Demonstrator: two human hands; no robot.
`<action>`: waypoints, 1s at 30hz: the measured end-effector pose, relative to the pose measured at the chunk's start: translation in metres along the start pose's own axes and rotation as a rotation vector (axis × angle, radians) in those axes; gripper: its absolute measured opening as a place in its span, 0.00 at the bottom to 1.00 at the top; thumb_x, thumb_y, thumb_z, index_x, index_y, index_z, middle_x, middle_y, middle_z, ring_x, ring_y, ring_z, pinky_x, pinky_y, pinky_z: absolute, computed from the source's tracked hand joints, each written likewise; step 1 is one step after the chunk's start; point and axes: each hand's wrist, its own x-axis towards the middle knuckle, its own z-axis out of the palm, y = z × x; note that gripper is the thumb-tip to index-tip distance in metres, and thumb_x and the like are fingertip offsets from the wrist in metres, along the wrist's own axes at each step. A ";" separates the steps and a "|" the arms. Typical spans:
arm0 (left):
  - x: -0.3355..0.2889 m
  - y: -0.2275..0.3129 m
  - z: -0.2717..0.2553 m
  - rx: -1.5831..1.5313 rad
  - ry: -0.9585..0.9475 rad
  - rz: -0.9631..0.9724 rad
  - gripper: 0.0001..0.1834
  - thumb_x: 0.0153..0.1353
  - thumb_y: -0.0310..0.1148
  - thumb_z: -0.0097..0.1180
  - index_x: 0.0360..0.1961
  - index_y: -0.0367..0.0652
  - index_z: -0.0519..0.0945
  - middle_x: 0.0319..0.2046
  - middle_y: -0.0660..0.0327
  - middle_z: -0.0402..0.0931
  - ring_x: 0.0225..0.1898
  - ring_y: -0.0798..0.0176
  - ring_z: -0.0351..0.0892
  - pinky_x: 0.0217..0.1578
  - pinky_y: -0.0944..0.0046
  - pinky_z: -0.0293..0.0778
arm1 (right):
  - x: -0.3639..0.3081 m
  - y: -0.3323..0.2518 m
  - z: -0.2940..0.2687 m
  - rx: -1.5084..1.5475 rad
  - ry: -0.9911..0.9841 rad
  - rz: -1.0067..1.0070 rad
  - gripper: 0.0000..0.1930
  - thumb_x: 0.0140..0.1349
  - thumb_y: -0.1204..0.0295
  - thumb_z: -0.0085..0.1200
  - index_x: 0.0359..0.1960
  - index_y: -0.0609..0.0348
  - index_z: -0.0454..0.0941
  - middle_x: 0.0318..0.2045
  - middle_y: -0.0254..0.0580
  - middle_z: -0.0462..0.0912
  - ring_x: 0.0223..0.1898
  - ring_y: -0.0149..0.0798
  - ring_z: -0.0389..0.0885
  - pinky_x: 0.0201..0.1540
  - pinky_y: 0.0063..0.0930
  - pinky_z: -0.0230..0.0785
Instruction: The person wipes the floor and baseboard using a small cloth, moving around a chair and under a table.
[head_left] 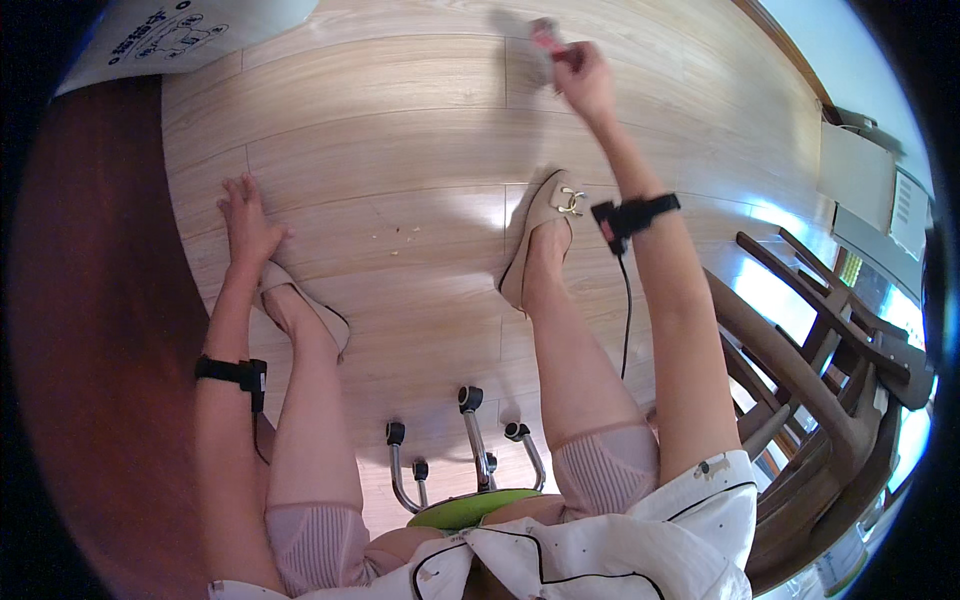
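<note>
My right hand (582, 80) is stretched far forward over the floor, its fingers closed round a small red object (547, 38). Motion blurs that object, so its kind cannot be made out. Down at the left, my left hand (246, 222) has its fingers spread and holds nothing. It is close above my left shoe (300, 300), beside the dark reddish-brown surface; whether it touches the floor I cannot tell. A few pale crumbs (405, 235) lie on the light wood floor (420, 130) between my two beige shoes.
A dark reddish-brown surface (90, 300) fills the left side. At the upper left is a white bag-like item (200, 35) with dark printing. Dark wooden chairs (820, 380) stand at the right. Below me is a green-seated stool (460, 512) on casters. Black straps with cables circle both forearms.
</note>
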 end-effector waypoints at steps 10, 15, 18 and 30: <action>0.003 -0.018 0.014 -0.008 0.031 0.024 0.64 0.28 0.39 0.80 0.67 0.28 0.57 0.66 0.29 0.49 0.69 0.32 0.50 0.67 0.37 0.51 | -0.005 -0.091 0.105 -0.406 -0.431 -0.116 0.17 0.56 0.65 0.55 0.48 0.49 0.79 0.36 0.40 0.86 0.38 0.49 0.83 0.48 0.43 0.72; 0.005 -0.013 0.020 -0.063 0.041 0.042 0.64 0.26 0.39 0.80 0.66 0.28 0.57 0.67 0.30 0.48 0.70 0.34 0.48 0.67 0.37 0.50 | -0.158 -0.129 0.147 0.204 -0.753 -0.642 0.19 0.57 0.75 0.55 0.52 0.46 0.78 0.47 0.42 0.83 0.45 0.48 0.81 0.48 0.43 0.73; -0.005 -0.017 0.015 -0.073 -0.021 -0.002 0.64 0.28 0.38 0.80 0.67 0.29 0.57 0.68 0.30 0.46 0.71 0.34 0.47 0.69 0.40 0.50 | -0.141 -0.153 0.116 0.411 -0.898 -0.490 0.18 0.57 0.76 0.53 0.50 0.46 0.80 0.49 0.40 0.83 0.44 0.48 0.81 0.49 0.43 0.72; -0.017 -0.022 -0.016 -0.168 -0.055 -0.096 0.66 0.26 0.40 0.80 0.68 0.31 0.56 0.69 0.32 0.44 0.72 0.37 0.45 0.71 0.46 0.46 | 0.048 -0.061 0.088 -0.107 0.039 0.035 0.18 0.54 0.69 0.52 0.49 0.54 0.75 0.33 0.51 0.84 0.36 0.53 0.83 0.38 0.48 0.74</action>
